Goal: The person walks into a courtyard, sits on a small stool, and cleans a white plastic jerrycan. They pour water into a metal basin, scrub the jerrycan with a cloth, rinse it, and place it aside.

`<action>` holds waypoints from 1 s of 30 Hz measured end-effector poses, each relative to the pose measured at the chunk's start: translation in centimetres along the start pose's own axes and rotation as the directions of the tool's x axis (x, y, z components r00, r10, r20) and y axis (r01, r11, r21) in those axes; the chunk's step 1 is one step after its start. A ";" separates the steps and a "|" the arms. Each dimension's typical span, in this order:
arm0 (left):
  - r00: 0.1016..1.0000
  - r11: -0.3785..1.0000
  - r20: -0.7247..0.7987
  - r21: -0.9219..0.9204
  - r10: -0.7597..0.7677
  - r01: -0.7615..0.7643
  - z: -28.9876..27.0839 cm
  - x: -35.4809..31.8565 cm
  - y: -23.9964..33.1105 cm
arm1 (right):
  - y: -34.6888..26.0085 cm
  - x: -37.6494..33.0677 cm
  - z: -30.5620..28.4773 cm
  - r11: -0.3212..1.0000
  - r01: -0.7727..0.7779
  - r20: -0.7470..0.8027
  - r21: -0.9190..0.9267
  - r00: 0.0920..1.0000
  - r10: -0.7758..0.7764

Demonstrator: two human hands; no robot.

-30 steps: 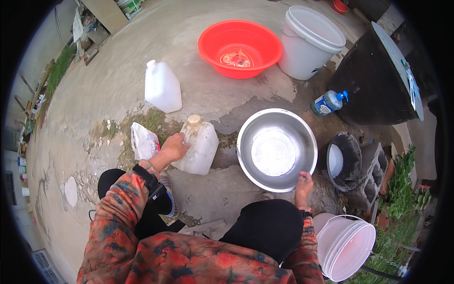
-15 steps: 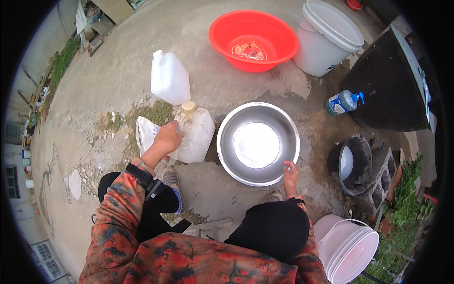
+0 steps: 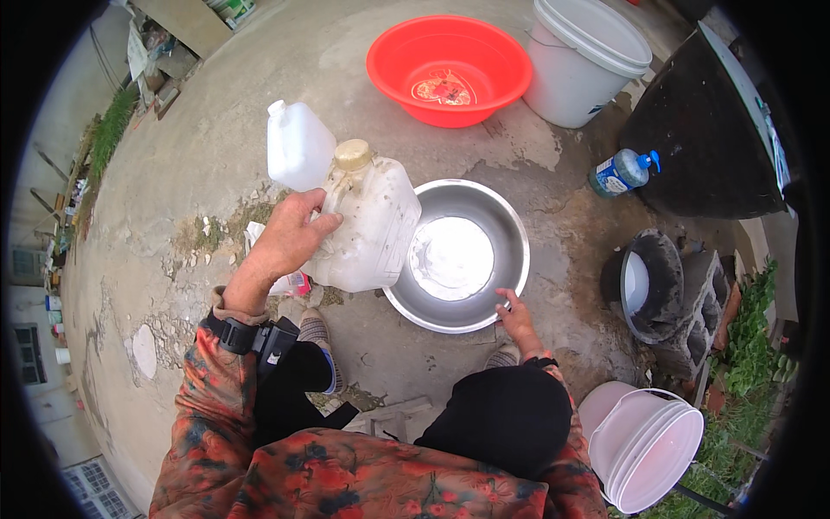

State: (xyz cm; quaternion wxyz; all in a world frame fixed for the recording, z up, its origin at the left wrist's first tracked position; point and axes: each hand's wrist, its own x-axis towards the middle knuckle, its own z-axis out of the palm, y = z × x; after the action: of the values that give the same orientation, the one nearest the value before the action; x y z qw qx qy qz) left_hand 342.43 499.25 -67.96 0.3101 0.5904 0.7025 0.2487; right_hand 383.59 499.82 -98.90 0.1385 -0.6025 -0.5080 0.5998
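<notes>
My left hand (image 3: 292,235) is closed around the handle of a cloudy white plastic jug (image 3: 372,233) with a yellowish cap. Raised off the ground, the jug overlaps the left rim of a round metal basin (image 3: 510,227). A bright glare fills the middle of the basin, so I cannot tell what lies in it. At the basin's lower right, my right hand (image 3: 519,324) has its fingers curled at the rim, thumb and fingertips gripping the edge. Behind the held jug stands a second white jug (image 3: 298,145). A white and red package (image 3: 292,284) is partly hidden below my left hand.
Farther off are a red plastic basin (image 3: 450,52) and a white bucket (image 3: 577,73). On the right stand a blue-green pump bottle (image 3: 618,176), a large black tub (image 3: 700,130), a dark pot (image 3: 661,281) beside hollow blocks (image 3: 696,320), and a pinkish bucket (image 3: 635,441) lying tilted.
My left hand has taken the jug's handle and lifted it up and right toward the metal basin. My right hand stays at the basin's rim. The view has shifted slightly.
</notes>
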 end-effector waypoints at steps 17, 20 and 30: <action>0.973 0.989 0.194 0.106 -0.126 0.107 16.6 2.6 -1.6 | -1.3 -1.9 -2.3 0.999 0.033 0.100 -0.024 0.995 -0.031; 0.977 0.993 0.190 0.080 -0.097 0.083 17.1 2.8 -1.7 | -1.1 -2.9 -3.1 0.992 0.121 -0.036 -0.021 0.992 -0.122; 0.951 0.954 0.224 -0.161 -0.213 0.251 12.6 2.6 -0.7 | -1.6 -12.2 -8.8 0.999 0.050 -0.360 -0.007 0.932 -0.049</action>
State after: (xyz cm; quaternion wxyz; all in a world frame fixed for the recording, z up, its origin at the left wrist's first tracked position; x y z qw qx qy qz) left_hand 350.84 501.45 -77.50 0.4620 0.4939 0.7050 0.2134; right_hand 393.35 494.86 -88.44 0.2451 -0.6889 -0.4883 0.4763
